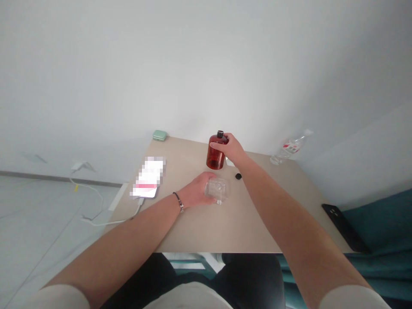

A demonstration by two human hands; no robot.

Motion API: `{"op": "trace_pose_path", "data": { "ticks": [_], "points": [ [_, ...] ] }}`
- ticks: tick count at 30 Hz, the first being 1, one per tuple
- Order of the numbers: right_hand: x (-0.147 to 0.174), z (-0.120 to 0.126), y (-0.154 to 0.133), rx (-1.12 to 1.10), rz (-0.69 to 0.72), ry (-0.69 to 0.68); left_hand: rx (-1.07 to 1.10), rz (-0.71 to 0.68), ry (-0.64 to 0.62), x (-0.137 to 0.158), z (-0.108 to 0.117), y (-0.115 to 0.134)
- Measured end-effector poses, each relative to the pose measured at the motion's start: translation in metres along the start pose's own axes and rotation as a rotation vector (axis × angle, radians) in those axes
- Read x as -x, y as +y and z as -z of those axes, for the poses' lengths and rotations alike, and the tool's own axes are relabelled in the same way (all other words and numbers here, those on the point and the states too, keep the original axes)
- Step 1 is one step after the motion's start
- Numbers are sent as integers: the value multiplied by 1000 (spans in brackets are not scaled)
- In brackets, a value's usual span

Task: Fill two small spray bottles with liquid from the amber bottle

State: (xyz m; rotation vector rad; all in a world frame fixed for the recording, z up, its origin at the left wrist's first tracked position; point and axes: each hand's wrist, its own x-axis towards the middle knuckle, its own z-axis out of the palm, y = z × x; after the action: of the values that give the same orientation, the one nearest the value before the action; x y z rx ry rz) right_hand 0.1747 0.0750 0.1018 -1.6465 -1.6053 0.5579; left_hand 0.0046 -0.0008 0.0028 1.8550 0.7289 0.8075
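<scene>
My right hand (pixel 232 149) is closed around the upper right side of a reddish-brown bottle (pixel 215 155), which stands nearly upright near the back of the table. Its dark neck has no cap on it. In front of the bottle, my left hand (pixel 197 190) wraps round the left side of a clear glass (pixel 219 191). Whether anything is inside the glass I cannot tell. A small black cap (pixel 238 176) lies on the table beside my right forearm. Part of a white item (pixel 229 162) shows behind my right hand, mostly hidden.
A lit phone (pixel 148 177) with a white cable (pixel 138 208) lies at the left of the table (pixel 206 231). A green case (pixel 159 135) sits at the back left corner. Toward the back right is a tilted clear plastic bottle (pixel 291 147). A black phone-like slab (pixel 345 227) lies along the right edge.
</scene>
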Motion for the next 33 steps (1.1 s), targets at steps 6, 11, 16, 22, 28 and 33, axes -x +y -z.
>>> {"op": "trace_pose_path", "data": {
  "ticks": [6,11,16,22,28,33],
  "points": [
    [-3,-12,13,23,-6,-14,60,-29,14,0,-2,-6],
    [-1,-18,20,95,-10,-31,26,-29,16,0,-3,-8],
    [6,-26,21,129,53,-42,10,-23,-14,1,-3,-6],
    [35,17,25,55,89,143,-16,8,-32,3,-3,-5],
    [85,99,102,134,-109,504,-42,37,-57,2,-3,-2],
    [127,111,165,338,-269,483,-37,70,-27,1,-5,2]
  ]
}}
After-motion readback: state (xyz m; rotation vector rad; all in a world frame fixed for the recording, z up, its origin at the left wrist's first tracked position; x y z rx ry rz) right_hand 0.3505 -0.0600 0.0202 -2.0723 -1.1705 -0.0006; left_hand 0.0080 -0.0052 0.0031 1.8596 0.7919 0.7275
